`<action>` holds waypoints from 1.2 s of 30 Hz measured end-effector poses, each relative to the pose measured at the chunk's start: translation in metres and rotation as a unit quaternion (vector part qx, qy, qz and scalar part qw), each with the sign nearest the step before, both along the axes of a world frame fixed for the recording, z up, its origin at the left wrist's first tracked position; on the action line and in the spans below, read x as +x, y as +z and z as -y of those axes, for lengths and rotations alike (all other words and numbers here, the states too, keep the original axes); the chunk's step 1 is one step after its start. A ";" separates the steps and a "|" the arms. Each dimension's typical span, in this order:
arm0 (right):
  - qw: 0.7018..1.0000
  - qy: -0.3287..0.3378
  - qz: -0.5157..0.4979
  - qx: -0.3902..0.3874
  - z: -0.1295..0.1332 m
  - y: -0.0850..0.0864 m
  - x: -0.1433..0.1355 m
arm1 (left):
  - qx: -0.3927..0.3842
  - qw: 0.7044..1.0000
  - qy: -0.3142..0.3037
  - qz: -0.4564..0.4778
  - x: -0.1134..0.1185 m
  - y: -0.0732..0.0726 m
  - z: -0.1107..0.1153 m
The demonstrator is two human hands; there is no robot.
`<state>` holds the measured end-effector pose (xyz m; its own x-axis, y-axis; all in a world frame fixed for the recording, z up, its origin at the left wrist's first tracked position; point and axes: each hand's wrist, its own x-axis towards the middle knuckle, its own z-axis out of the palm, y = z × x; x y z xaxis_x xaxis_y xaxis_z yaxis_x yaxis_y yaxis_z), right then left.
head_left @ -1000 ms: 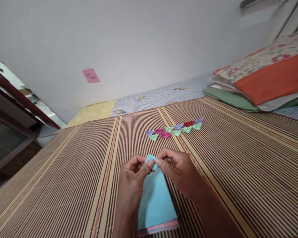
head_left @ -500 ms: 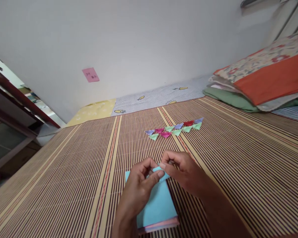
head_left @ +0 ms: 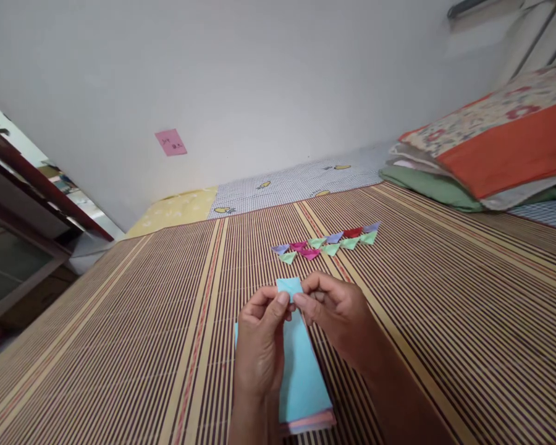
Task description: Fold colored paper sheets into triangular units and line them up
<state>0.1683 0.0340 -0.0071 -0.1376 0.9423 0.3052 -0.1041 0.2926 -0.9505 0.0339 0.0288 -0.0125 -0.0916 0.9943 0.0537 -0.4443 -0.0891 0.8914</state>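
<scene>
A small folded piece of light blue paper [head_left: 288, 285] is pinched between both hands, its upper part showing above the thumbs. My left hand [head_left: 261, 334] is closed on its lower left side. My right hand [head_left: 336, 315] grips the lower right corner with thumb and fingers. Below them a stack of coloured paper [head_left: 303, 377] lies on the striped mat [head_left: 134, 321], light blue on top with pink and purple edges beneath; my left hand and wrist cover part of it. Beyond the hands, several small folded paper triangles [head_left: 332, 249] in green, purple, magenta and red lie in two rows.
Folded bedding [head_left: 514, 148] with orange and floral cloth is piled at the right. A checked sheet [head_left: 278, 188] and a yellow cloth [head_left: 176, 207] edge the mat along the white wall [head_left: 259, 80]. A pink note [head_left: 171, 143] sticks to the wall.
The small blue paper has been lifted up and away from the stack, and more of it shows. Both hands have shifted; my left hand is now more upright with its thumb lower on the paper.
</scene>
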 end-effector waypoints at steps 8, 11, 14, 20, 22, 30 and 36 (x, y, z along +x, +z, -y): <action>0.985 -0.039 0.130 0.107 0.010 0.015 0.010 | 0.037 0.985 -0.073 -0.152 -0.025 0.011 0.009; 0.986 -0.035 0.124 0.109 0.010 0.016 0.006 | 0.037 0.986 -0.070 -0.147 -0.026 0.012 0.010; 0.984 -0.058 0.115 0.125 0.009 0.015 0.001 | 0.037 0.984 -0.062 -0.163 -0.021 0.012 0.010; 0.962 -0.127 0.160 0.180 0.006 0.011 0.002 | 0.036 0.971 -0.029 -0.234 -0.015 0.019 0.013; 0.962 -0.122 0.169 0.177 0.005 0.010 0.001 | 0.026 0.974 -0.027 -0.225 -0.015 0.022 0.014; 0.985 -0.098 0.136 0.042 0.006 0.009 -0.006 | 0.024 0.990 0.026 -0.135 -0.016 0.017 0.011; 0.987 -0.104 0.104 0.069 0.011 0.016 -0.006 | 0.039 0.990 0.011 -0.135 -0.016 0.016 0.009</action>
<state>0.1620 0.0231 0.0086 -0.0176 0.9083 0.4180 0.1648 0.4150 -0.8948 0.0176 0.0195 0.0034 -0.0854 0.9840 0.1562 -0.1889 -0.1700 0.9672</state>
